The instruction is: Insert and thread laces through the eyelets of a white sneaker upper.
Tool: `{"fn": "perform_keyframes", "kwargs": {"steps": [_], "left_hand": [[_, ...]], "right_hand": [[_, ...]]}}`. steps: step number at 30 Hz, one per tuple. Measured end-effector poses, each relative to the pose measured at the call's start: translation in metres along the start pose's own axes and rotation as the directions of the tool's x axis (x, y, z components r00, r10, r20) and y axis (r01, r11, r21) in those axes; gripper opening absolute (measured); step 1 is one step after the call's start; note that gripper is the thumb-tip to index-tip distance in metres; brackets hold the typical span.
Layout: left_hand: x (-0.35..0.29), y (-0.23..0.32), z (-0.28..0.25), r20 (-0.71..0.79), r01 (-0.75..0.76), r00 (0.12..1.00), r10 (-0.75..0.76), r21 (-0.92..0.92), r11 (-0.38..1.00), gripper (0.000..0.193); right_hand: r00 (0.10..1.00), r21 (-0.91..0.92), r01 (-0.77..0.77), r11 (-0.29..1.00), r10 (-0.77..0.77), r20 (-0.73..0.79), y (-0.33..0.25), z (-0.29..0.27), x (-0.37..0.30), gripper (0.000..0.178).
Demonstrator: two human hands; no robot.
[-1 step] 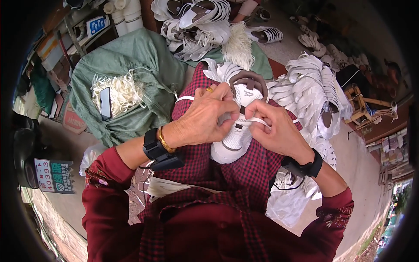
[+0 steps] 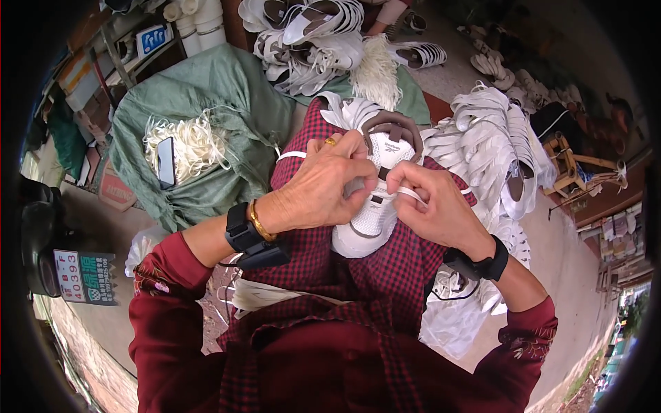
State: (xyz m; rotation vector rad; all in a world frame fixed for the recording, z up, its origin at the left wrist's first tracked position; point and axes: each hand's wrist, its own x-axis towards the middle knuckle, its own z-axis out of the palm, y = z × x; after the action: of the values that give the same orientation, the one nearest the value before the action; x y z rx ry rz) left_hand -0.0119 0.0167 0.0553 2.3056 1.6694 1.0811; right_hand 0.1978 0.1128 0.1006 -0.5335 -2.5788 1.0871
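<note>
A white sneaker with a grey-brown collar lies on my lap, which is covered in red checked cloth, toe toward me. My left hand, with a gold ring, a gold bangle and a black wristband, grips the shoe's upper near the tongue. My right hand, also with a black wristband, pinches a flat white lace at the shoe's eyelets. The two hands nearly touch over the tongue, hiding the middle of the shoe.
To my left a green sack holds a heap of white laces and a dark phone. Piles of white shoe uppers lie at my right and further back. A wooden stool stands at the far right.
</note>
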Motion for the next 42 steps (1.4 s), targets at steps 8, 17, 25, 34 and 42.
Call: {"fn": "perform_keyframes", "kwargs": {"steps": [8,17,25,34,42], "left_hand": [[-0.001,-0.002,0.004,-0.002,0.031,1.000,-0.031,-0.019,0.999,0.017],[-0.003,-0.002,0.006,-0.064,-0.013,0.998,0.011,-0.036,0.999,0.020],[-0.001,-0.003,0.006,-0.024,0.035,0.999,-0.038,-0.093,0.995,0.016],[-0.003,-0.004,0.020,-0.123,0.038,0.991,-0.044,-0.048,0.998,0.016],[-0.003,-0.002,0.007,-0.063,0.091,0.993,-0.099,-0.127,0.988,0.030]], "right_hand": [[0.978,-0.399,0.104,0.911,-0.167,-0.126,0.008,0.008,-0.004,0.012],[0.993,-0.369,0.092,0.925,-0.114,-0.038,0.013,0.011,-0.006,0.011],[0.991,-0.367,0.003,0.930,-0.051,-0.122,0.004,0.021,-0.007,0.015],[0.992,-0.309,-0.061,0.949,0.091,0.083,-0.005,0.006,0.015,0.019],[0.991,-0.035,-0.131,0.991,0.131,-0.002,0.007,0.011,0.010,0.020]]}}
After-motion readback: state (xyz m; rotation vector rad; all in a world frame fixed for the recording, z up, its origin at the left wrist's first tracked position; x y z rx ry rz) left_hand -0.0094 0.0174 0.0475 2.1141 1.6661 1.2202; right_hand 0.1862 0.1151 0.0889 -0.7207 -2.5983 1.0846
